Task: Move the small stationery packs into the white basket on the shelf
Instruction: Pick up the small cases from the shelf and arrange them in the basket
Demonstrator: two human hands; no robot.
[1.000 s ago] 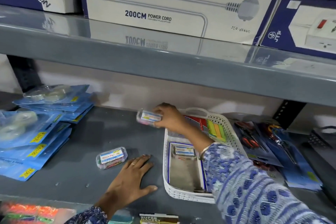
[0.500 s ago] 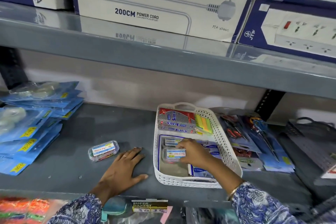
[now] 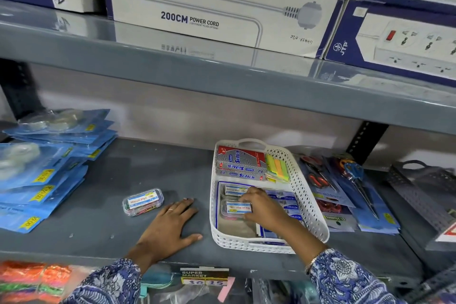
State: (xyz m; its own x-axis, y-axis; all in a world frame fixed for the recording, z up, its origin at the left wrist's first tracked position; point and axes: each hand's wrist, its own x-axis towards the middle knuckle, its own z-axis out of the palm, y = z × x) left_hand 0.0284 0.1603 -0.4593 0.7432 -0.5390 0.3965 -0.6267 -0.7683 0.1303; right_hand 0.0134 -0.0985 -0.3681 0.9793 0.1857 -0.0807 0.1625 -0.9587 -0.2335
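A white basket [image 3: 311,202] stands on the grey shelf [image 3: 118,207]. Inside it my right hand [image 3: 265,207] grips a small clear stationery pack [image 3: 235,208] with a blue-and-white label, low against the basket floor. A second such pack [image 3: 233,190] lies just behind it. Another small pack [image 3: 143,202] lies on the shelf left of the basket. My left hand [image 3: 170,226] rests flat on the shelf, fingers spread, just right of that loose pack and not touching it.
The basket also holds red-and-silver Softek boxes [image 3: 240,163] and coloured sticky notes [image 3: 277,168]. Blue tape packs [image 3: 44,170] pile up at the left, scissors packs [image 3: 345,192] at the right. The upper shelf [image 3: 222,81] overhangs with power-cord boxes [image 3: 212,20].
My right hand carried a small pack from the shelf behind the basket down into it, settling it in front of another pack. The left hand stayed flat on the shelf.
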